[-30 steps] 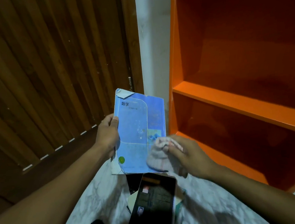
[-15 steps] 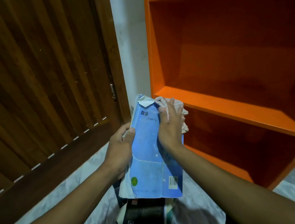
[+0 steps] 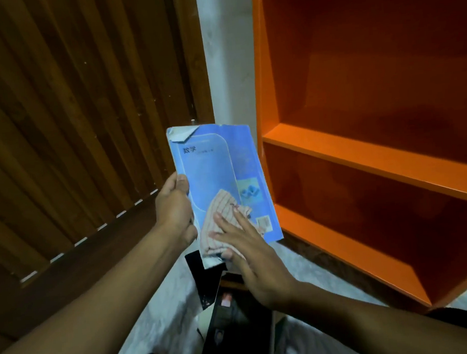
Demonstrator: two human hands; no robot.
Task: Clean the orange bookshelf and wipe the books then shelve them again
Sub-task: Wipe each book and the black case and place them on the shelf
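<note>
Your left hand (image 3: 175, 209) grips the thin light-blue paperback textbook (image 3: 218, 178) by its left edge, thumb curled over the front cover, and holds it up, tilted, in front of you. The book's top left corner is dog-eared and its cover faces you. Your right hand (image 3: 249, 248) lies flat with the fingers (image 3: 230, 224) straight and spread, pressing the pale striped cloth (image 3: 222, 222) against the lower part of that cover; it curls round nothing. The book is held in the air just left of the orange wooden bookshelf (image 3: 365, 161), not touching it, and the shelf's compartments in view hold no books. Below your hands, a stack of dark-covered books (image 3: 230, 325) lies on the white marbled floor (image 3: 164, 308), near the foot of the bookshelf. A brown slatted wooden door (image 3: 68, 120) fills the left side, with a strip of white wall (image 3: 229, 65) between it and the bookshelf.
</note>
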